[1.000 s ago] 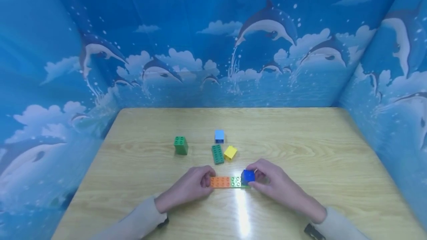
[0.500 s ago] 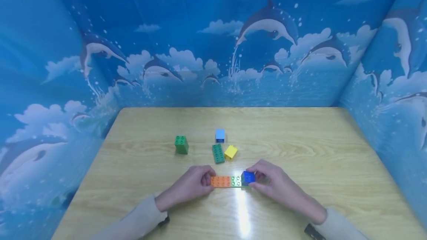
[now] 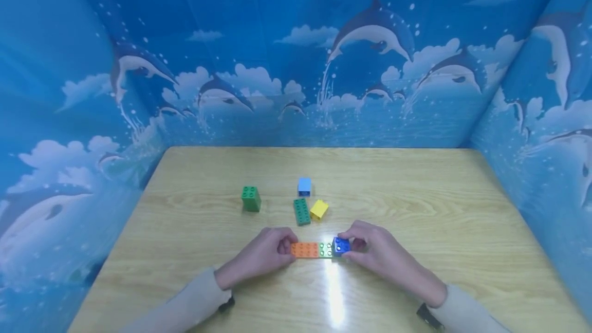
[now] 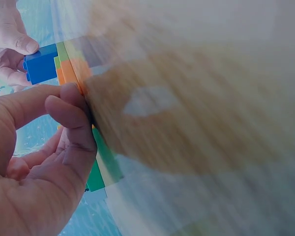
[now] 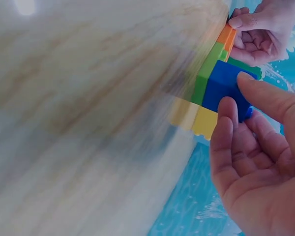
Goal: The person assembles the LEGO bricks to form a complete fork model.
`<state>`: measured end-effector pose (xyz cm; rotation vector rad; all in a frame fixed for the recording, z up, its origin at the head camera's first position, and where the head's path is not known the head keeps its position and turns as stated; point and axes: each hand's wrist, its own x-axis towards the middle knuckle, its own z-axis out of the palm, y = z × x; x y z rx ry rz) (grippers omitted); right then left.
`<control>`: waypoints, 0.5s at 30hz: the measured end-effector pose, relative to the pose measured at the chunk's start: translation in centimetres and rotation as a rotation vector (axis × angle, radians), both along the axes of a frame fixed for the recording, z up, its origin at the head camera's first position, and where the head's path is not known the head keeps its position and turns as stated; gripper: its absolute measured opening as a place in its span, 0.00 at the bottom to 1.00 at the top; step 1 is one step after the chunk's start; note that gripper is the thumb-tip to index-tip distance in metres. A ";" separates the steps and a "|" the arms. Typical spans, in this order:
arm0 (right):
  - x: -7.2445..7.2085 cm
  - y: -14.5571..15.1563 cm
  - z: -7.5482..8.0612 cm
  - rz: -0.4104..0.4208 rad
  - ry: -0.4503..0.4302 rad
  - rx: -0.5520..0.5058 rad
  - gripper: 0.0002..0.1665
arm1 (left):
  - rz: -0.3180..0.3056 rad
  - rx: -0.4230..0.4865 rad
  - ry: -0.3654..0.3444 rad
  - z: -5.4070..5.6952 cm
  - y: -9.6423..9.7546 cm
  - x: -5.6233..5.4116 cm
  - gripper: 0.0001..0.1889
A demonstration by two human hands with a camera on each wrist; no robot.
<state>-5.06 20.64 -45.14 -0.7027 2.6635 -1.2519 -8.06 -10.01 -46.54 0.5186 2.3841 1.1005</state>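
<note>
A low row on the table joins an orange brick (image 3: 305,250) to a light green brick (image 3: 326,250) beneath and beside it. My left hand (image 3: 265,252) pinches the orange brick's left end between thumb and fingers. At the row's right end stands a dark blue brick (image 3: 341,246), studs up, gripped by the thumb and fingertips of my right hand (image 3: 376,250). In the right wrist view the blue brick (image 5: 227,87) sits against the light green brick (image 5: 209,73); whether it is pressed fully down I cannot tell.
Behind the row lie a flat dark green brick (image 3: 302,211), a yellow brick (image 3: 319,209) and a light blue brick (image 3: 304,186). A tall green block (image 3: 251,199) stands to their left. Dolphin-printed curtains (image 3: 296,66) enclose the wooden table (image 3: 416,184) at back and sides.
The blue brick has tipped upright, so its studs now face up, and it has shifted slightly left with my right hand. My left hand keeps its hold on the orange brick.
</note>
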 end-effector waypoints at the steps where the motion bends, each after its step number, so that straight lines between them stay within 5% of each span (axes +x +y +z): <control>1: 0.0 -0.1 0.1 -0.001 0.000 0.011 0.23 | 0.001 -0.002 0.000 0.0 0.0 0.0 0.18; 8: 0.1 -0.4 0.4 -0.015 0.001 0.087 0.23 | -0.003 -0.005 -0.003 -0.1 -0.1 -0.1 0.19; 15: 0.4 -0.3 0.3 0.025 0.096 0.185 0.22 | -0.003 -0.007 -0.023 -0.2 0.1 -0.2 0.20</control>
